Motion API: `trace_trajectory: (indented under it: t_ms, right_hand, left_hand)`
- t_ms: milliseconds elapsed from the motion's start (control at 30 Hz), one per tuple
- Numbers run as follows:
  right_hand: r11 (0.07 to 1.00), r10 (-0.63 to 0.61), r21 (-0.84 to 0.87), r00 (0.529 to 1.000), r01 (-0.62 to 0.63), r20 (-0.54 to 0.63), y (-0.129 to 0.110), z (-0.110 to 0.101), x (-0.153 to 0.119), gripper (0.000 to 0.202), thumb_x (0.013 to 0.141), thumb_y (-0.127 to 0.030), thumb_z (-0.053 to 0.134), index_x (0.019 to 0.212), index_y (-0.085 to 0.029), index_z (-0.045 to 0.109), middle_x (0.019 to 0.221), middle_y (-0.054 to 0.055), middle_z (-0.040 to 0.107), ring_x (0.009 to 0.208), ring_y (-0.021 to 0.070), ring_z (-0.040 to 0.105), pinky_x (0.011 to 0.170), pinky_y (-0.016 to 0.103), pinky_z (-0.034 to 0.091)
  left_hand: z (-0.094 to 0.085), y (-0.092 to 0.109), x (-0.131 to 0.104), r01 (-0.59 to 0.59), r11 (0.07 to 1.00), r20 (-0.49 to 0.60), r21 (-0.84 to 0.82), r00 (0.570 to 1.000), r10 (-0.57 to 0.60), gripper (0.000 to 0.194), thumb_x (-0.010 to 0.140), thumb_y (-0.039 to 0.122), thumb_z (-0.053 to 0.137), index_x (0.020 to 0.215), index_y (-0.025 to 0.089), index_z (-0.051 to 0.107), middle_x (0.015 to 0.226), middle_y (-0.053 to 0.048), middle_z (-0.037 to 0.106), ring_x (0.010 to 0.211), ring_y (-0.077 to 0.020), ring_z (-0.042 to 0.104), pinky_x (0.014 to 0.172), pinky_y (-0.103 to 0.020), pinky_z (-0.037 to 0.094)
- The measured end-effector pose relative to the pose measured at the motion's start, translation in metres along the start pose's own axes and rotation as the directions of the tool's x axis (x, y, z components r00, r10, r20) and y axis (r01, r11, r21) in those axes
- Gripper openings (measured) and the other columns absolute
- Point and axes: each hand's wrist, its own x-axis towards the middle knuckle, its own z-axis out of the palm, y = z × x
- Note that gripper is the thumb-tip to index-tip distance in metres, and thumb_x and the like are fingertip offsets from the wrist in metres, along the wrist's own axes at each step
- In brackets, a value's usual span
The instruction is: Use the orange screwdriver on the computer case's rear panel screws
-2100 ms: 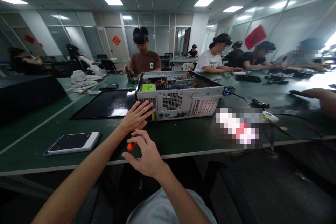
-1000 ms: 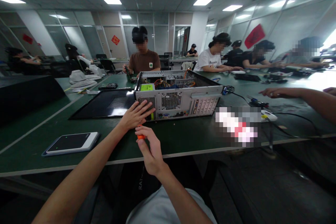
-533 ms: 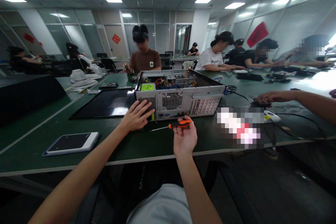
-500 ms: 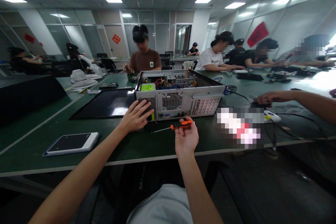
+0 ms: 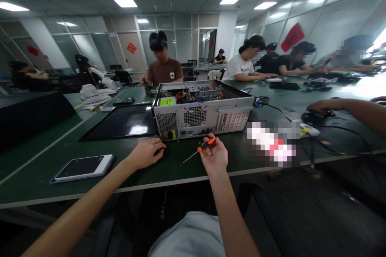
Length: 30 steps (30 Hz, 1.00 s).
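A screwdriver [image 5: 202, 148] with an orange handle was gripped in the fingers of the right hand [image 5: 214, 156], its thin shaft slanted down and to the left, with the tip held just above the green table [image 5: 36, 168]. The left hand [image 5: 145, 153] was laid palm down on the table, loosely curled, with nothing seen in its grasp; its fingertips were placed just in front of the rear panel of an opened computer case [image 5: 202, 112]. The case was stood on the table in front of both hands, its top uncovered so that cables and a green label were exposed. A black side panel [image 5: 120, 122] was laid flat to the left of the case, touching it. A tablet [image 5: 82, 167] was set near the table's front edge, well to the left of the left hand. A co-worker's arm [image 5: 346, 107] was stretched in from the right over cables.
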Motion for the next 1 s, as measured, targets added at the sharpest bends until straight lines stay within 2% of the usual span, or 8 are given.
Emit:
trace_trajectory:
  t_ms: [133,267,467,767,1000]
  right_hand:
    - [1.000,0.007,0.006,1.000,-0.007,0.012,-0.001,0.001,0.000,0.017,0.093,-0.031,0.050,0.088,-0.019,0.061,0.072,-0.003,0.066,0.034,0.0034,0.030,0.042,0.019,0.042]
    - [1.000,0.010,0.009,1.000,-0.010,0.010,-0.001,0.000,0.000,0.018,0.093,-0.030,0.048,0.087,-0.020,0.061,0.071,-0.004,0.066,0.034,0.0034,0.030,0.041,0.019,0.042]
    - [1.000,0.005,0.001,1.000,-0.005,0.002,0.001,-0.001,0.001,0.017,0.091,-0.035,0.052,0.088,-0.021,0.060,0.072,-0.004,0.067,0.034,0.0042,0.030,0.042,0.021,0.044]
    - [1.000,0.015,0.019,1.000,-0.015,-0.003,-0.001,0.001,0.000,0.018,0.092,-0.031,0.048,0.089,-0.020,0.061,0.071,-0.003,0.068,0.034,0.0036,0.030,0.044,0.020,0.044]
    - [0.999,0.028,0.042,0.999,-0.027,-0.020,-0.002,0.004,-0.002,0.021,0.093,-0.029,0.044,0.087,-0.019,0.061,0.069,-0.003,0.068,0.033,0.0029,0.030,0.043,0.018,0.041]
  left_hand:
    - [0.006,-0.006,-0.005,0.042,0.999,0.002,-0.026,0.999,-0.042,0.030,0.097,0.024,0.048,0.105,0.022,0.077,0.105,-0.006,0.077,0.088,-0.0203,0.074,0.075,-0.030,0.058]
    - [0.006,-0.003,0.001,0.032,0.999,0.015,-0.031,0.999,-0.031,0.027,0.097,0.023,0.050,0.104,0.021,0.077,0.104,-0.006,0.077,0.089,-0.0206,0.074,0.075,-0.031,0.059]
    - [0.010,0.016,0.021,-0.016,0.997,0.022,-0.071,1.000,0.018,0.024,0.095,0.019,0.054,0.104,0.022,0.076,0.102,-0.005,0.077,0.091,-0.0198,0.073,0.078,-0.031,0.058]
    - [0.023,0.042,0.054,-0.074,0.987,0.012,-0.145,0.997,0.077,0.023,0.097,0.019,0.052,0.107,0.021,0.073,0.104,-0.006,0.075,0.095,-0.0189,0.071,0.082,-0.030,0.057]
    - [0.028,0.051,0.070,-0.133,0.983,-0.070,-0.128,0.990,0.124,0.010,0.097,0.028,0.063,0.098,0.020,0.070,0.098,-0.003,0.075,0.089,-0.0181,0.069,0.073,-0.027,0.052]
